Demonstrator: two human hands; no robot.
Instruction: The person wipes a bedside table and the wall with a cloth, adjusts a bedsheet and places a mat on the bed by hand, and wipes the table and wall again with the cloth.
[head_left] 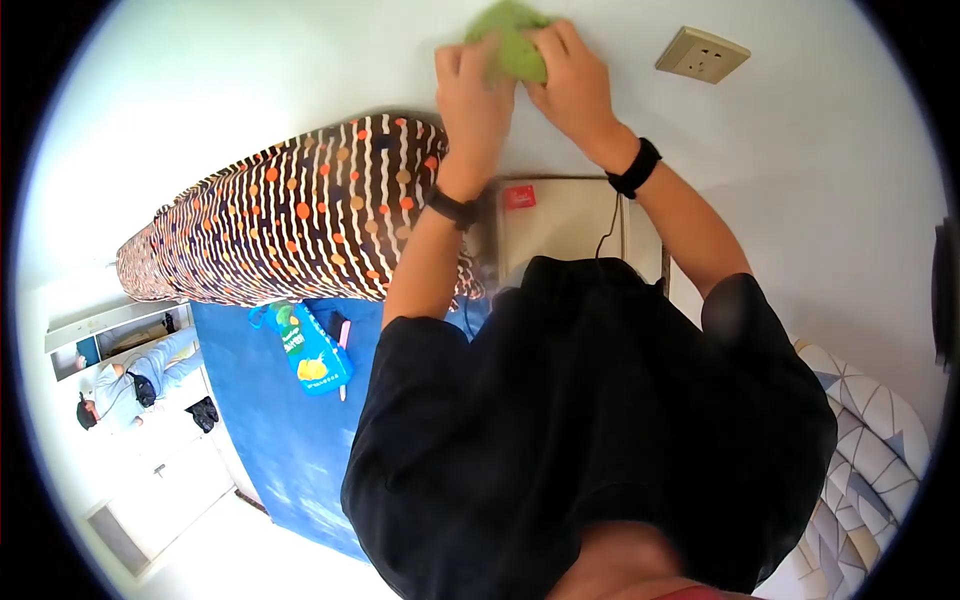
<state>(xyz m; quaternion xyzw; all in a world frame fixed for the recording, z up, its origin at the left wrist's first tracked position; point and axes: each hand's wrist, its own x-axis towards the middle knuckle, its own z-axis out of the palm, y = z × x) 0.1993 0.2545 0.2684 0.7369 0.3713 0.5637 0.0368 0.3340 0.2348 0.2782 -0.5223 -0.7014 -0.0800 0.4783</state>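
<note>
A green cloth (512,45), folded or bunched up, is held between both hands near the top of the view, against or very close to the pale wall (330,60). My left hand (474,100) grips its left side, slightly blurred, with the fingers curled. On the right side, my right hand (573,82) has its fingers closed on the same cloth. Dark bands sit on both wrists. To the right of my right hand, a beige wall socket (703,55) is fixed to the wall.
A long patterned bolster-like bundle (300,215) lies along the wall, left. Below are a blue bed surface (270,430), a blue packet (315,355) and a pink object. A cream cabinet (560,225) stands beneath the hands. Another person (135,388) is far left; patterned bedding (860,460) lies right.
</note>
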